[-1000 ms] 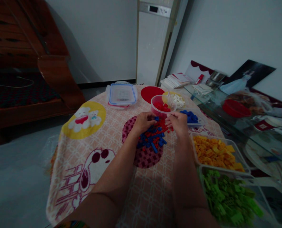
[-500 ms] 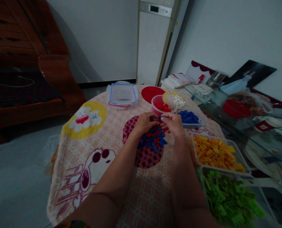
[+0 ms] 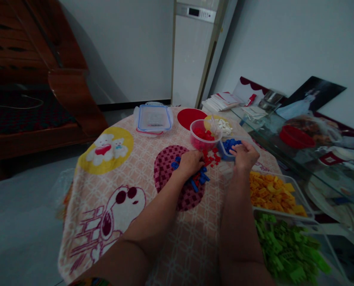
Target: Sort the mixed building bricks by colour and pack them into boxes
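Head view: a round worktop (image 3: 114,222) covered by a cartoon-print cloth carries sorted plastic bricks. Near its middle lies a loose pile of red and blue bricks (image 3: 205,169). The left hand (image 3: 190,163) rests palm down on this pile, fingers curled over the bricks; whether it has any pinched is hidden. The right hand (image 3: 244,155) is over the blue brick tub (image 3: 229,145) toward the far right edge, its fingers bent loosely together above the blue pieces; what the grip holds, if anything, cannot be told. Just beyond the pile stands a round red brick tub (image 3: 203,137), with a white brick tub (image 3: 223,126) beside it. Along the right edge sit an orange brick tray (image 3: 272,190) and, nearer the near edge, a green brick tray (image 3: 290,250). At the far edge lie a clear lid (image 3: 153,118) and a red lid (image 3: 188,115).
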`<state>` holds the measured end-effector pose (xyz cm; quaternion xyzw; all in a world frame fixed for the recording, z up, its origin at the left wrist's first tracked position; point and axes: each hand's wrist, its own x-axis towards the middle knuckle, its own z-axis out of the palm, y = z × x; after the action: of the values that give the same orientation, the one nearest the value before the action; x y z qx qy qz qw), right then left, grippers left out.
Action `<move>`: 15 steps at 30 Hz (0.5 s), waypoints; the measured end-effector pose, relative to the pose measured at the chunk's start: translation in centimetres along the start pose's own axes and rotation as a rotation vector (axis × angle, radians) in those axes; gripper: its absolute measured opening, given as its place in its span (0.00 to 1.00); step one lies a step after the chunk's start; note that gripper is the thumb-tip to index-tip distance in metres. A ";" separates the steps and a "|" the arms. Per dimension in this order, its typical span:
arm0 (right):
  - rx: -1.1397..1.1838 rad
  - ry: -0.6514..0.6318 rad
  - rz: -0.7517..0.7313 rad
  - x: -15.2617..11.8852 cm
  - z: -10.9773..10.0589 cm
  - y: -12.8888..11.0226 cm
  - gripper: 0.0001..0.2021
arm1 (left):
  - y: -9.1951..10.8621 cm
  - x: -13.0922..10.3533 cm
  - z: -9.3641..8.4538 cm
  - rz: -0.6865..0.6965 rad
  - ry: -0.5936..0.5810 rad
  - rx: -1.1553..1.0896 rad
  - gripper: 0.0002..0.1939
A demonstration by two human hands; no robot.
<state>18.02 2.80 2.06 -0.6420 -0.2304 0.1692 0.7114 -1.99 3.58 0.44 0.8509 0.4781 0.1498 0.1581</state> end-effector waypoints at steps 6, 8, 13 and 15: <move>-0.063 -0.130 -0.039 -0.5 0.5 0.4 0.13 | 0.3 0.1 0.2 -0.056 -0.014 0.060 0.09; -0.088 -0.165 -0.042 -0.7 0.7 0.4 0.13 | 0.4 0.0 0.0 -0.060 -0.029 0.066 0.08; -0.104 -0.200 -0.059 -1.2 1.0 0.2 0.13 | 0.9 -0.2 -0.5 -0.076 -0.049 0.057 0.10; -0.099 -0.217 -0.057 -1.3 1.1 0.1 0.13 | 0.8 -0.3 -0.5 -0.072 -0.045 0.042 0.10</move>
<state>16.32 3.05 1.92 -0.6474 -0.3322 0.2062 0.6542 -1.69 3.02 1.16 0.8393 0.5079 0.1149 0.1561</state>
